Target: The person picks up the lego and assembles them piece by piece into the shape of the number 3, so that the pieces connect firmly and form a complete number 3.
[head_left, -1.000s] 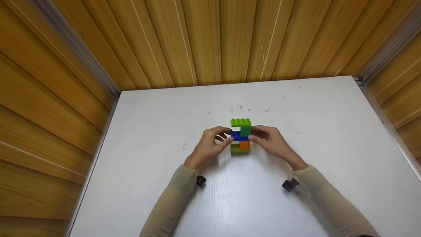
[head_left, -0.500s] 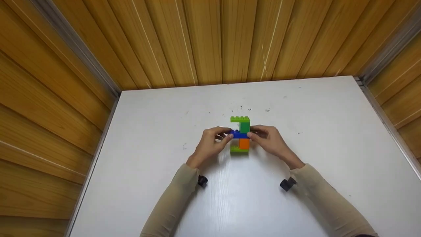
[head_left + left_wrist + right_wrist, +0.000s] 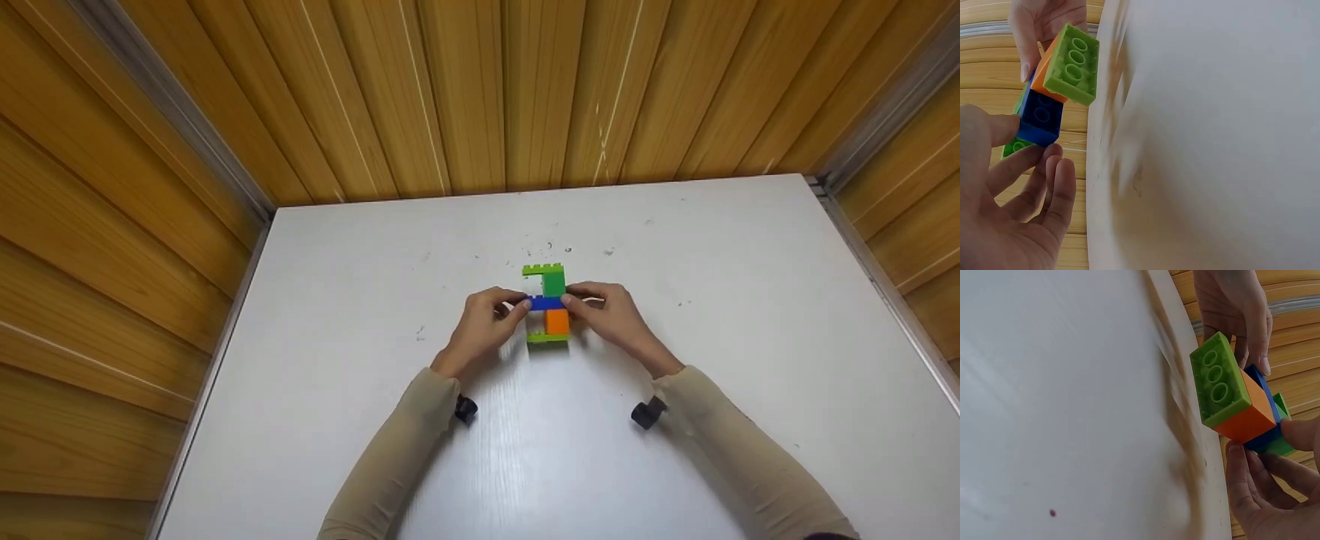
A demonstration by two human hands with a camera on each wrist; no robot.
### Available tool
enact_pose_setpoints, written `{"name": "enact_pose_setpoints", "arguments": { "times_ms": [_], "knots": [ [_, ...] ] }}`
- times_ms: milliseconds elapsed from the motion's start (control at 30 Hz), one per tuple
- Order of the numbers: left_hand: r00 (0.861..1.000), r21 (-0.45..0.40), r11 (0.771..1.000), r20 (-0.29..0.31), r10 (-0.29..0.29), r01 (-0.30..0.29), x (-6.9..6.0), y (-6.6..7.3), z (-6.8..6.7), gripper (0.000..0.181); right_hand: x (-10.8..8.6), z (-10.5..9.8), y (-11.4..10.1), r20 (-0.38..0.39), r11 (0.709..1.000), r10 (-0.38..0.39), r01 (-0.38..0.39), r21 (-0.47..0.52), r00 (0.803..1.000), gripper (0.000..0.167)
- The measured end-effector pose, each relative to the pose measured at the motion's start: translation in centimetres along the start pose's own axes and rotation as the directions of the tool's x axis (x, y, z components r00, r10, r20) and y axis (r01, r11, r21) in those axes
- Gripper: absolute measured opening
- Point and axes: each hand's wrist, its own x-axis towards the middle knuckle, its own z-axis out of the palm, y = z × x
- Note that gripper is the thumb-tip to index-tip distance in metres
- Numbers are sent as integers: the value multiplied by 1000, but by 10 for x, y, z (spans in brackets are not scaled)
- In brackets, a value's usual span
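Note:
A stack of joined toy building bricks is held off the table, its underside showing in both wrist views. At its middle is a blue brick (image 3: 546, 303), with a green brick (image 3: 553, 284) and a light green brick (image 3: 541, 268) above. Below it come an orange brick (image 3: 556, 321) and another light green brick (image 3: 1075, 64) with hollow tubes underneath. My left hand (image 3: 486, 322) pinches the blue brick's left end between thumb and fingers. Its right end is gripped by my right hand (image 3: 611, 319), thumb in front; those fingertips are partly hidden behind the stack in the head view.
The white table (image 3: 300, 337) carries small dark marks near its middle and back. Wood-slat walls (image 3: 540, 90) rise along its back and sides. Small black devices sit at both wrists, such as the black device (image 3: 648, 412) at the right cuff.
The brick stack has tipped back, so its front faces show more and its top studs less. Both hands keep their hold on the blue brick; the right forearm has shifted slightly inward.

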Motion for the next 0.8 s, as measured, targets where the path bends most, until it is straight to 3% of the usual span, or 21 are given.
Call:
{"name": "enact_pose_setpoints", "arguments": {
  "times_ms": [333,567,800],
  "knots": [
    [996,33,996,34,-88,86,12,-1,2,33,9,1,2,-2,996,83,-83,-38,997,53],
    [994,52,994,34,-101,99,21,-2,1,31,18,2,0,-40,989,73,-78,-126,996,49],
    [986,42,987,59,-155,153,26,-5,2,32,24,2,1,-35,989,91,-95,-113,995,43]
  ]
}}
